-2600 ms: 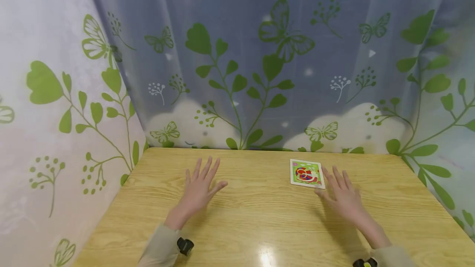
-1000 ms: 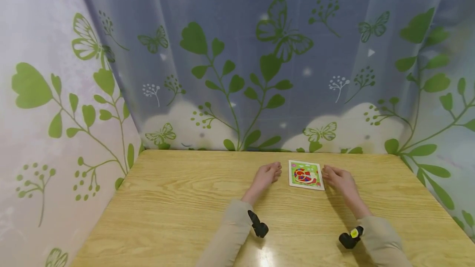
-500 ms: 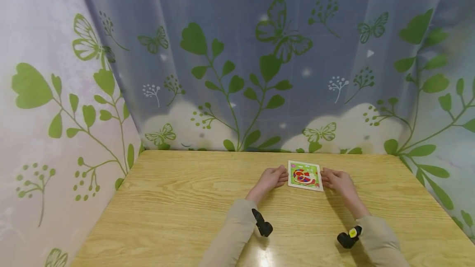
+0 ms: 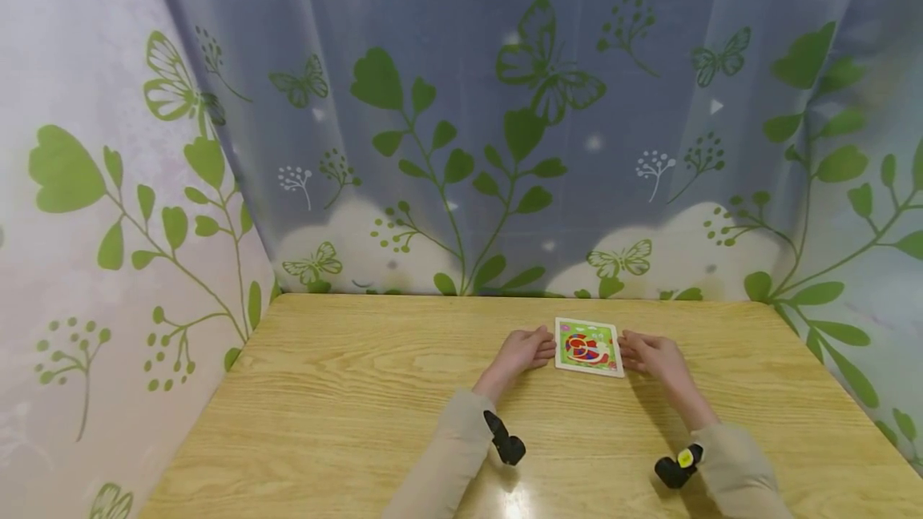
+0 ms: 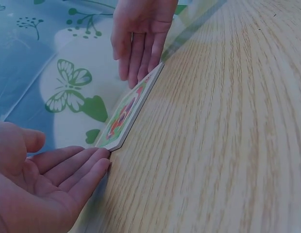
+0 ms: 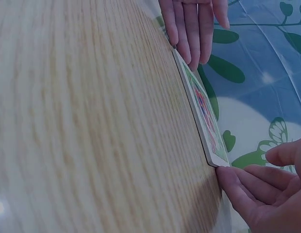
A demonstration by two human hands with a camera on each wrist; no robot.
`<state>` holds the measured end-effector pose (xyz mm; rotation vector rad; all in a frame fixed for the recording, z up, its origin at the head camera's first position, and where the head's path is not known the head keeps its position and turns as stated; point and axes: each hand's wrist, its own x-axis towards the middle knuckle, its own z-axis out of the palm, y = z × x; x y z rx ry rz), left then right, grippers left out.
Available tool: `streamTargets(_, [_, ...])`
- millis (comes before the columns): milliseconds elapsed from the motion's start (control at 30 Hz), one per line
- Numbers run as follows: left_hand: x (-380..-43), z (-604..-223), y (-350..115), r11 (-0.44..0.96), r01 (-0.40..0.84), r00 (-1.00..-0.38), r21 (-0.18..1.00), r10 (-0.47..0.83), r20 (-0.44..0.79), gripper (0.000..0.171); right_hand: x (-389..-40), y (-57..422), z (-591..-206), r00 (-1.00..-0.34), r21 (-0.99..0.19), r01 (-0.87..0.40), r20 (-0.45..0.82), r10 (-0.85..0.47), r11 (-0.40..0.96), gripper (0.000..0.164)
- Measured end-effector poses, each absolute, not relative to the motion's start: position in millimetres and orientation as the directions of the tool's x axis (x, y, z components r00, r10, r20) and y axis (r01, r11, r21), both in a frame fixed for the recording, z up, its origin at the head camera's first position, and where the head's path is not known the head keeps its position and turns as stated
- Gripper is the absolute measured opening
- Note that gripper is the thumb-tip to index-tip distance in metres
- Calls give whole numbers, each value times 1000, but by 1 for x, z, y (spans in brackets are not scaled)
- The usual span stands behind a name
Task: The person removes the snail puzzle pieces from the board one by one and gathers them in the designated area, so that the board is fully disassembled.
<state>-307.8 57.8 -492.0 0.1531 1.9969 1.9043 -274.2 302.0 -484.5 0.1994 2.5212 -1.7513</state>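
A flat square puzzle board (image 4: 587, 347) with a white border and a red-and-blue snail on a green ground lies face up on the wooden table (image 4: 346, 391). My left hand (image 4: 517, 352) is at its left edge, and in the left wrist view the fingertips (image 5: 102, 154) of that hand touch the board's side. On the opposite side, my right hand (image 4: 656, 357) has its fingertips (image 6: 224, 174) against the right edge. Both hands keep their fingers nearly straight, palms turned toward the board, thumbs lifted off it.
Behind the table hangs a blue curtain (image 4: 447, 142) printed with green leaves and butterflies. A pale curtain (image 4: 86, 279) of similar pattern covers the left side. Black wrist cameras sit on both sleeves, the left camera (image 4: 508, 445) and the right camera (image 4: 676, 471), low over the table.
From far left, my left hand has swung right to the board, its spread fingers drawing together. My right hand has closed in on the right edge. The board has slid slightly left and nearer.
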Motion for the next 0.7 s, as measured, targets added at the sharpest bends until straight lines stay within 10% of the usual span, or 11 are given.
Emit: streamTargets(700, [-294, -489, 42, 48, -173, -932, 984, 316, -180, 46, -262, 295, -482, -988, -963, 147, -152, -4, 224, 53])
